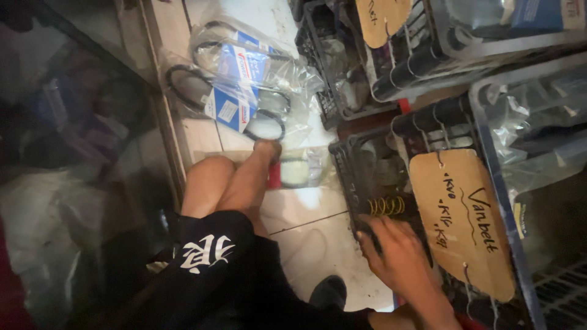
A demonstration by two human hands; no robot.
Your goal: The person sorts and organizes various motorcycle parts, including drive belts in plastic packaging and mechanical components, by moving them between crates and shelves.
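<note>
Spring (386,206) apparently just above right hand (397,250)

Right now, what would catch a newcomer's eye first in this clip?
Probably the tan cardboard tag with handwriting, wired to the black plastic crate at right. Just left of it, a hand reaches into the crate beside a yellow coil spring. Farther up, black rubber belts in clear plastic bags lie on the white tiled floor.
</note>
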